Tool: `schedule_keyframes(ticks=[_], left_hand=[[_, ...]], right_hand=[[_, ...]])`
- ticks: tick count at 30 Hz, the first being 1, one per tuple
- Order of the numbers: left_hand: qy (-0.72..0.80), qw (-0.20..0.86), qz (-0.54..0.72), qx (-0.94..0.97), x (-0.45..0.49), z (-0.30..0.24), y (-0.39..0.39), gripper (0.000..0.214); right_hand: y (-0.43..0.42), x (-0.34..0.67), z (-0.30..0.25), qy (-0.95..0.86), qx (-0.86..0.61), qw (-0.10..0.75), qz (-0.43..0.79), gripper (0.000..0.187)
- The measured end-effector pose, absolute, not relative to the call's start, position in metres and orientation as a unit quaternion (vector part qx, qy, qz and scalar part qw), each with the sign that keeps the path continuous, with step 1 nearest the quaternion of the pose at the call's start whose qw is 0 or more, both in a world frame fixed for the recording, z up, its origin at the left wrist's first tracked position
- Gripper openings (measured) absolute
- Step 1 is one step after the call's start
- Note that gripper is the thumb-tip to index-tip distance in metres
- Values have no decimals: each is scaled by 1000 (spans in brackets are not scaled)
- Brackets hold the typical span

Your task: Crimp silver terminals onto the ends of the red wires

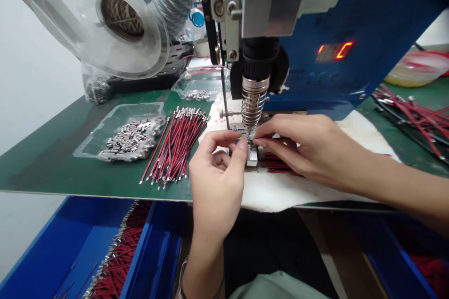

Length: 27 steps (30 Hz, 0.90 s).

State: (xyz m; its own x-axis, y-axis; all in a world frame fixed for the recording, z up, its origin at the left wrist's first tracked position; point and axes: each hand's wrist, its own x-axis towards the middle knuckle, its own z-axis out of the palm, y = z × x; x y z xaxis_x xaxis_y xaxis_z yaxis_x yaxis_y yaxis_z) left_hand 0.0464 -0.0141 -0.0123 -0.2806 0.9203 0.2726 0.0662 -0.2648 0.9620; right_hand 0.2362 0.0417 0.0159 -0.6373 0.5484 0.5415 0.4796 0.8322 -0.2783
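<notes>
Both hands meet at a small metal fixture (252, 155) under the spring-wrapped head (255, 98) of a blue machine (315, 70). My left hand (219, 177) is closed at the fixture's left side, thumb and index finger together. From the right, my right hand (301, 149) pinches at the top of the fixture. Whatever lies between the fingertips is too small and covered to make out. Beneath my right hand, red and black wires (278, 163) rest on a white cloth (273, 191).
Left of my hands lies a bundle of metal-tipped red-black wires (177, 147). Beside it is a clear tray (86, 147) of small metal parts. A large clear reel (80, 23) hangs upper left. Blue bins (66, 238) stand below the green table (45, 149). More wires (417, 121) lie at right.
</notes>
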Motion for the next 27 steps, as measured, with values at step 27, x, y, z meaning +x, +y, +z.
schedule_keyframes(ticks=[27], left_hand=[[506, 339, 622, 492, 46, -12, -13, 11]], right_hand=[[41, 236, 13, -908, -274, 316, 19, 22]])
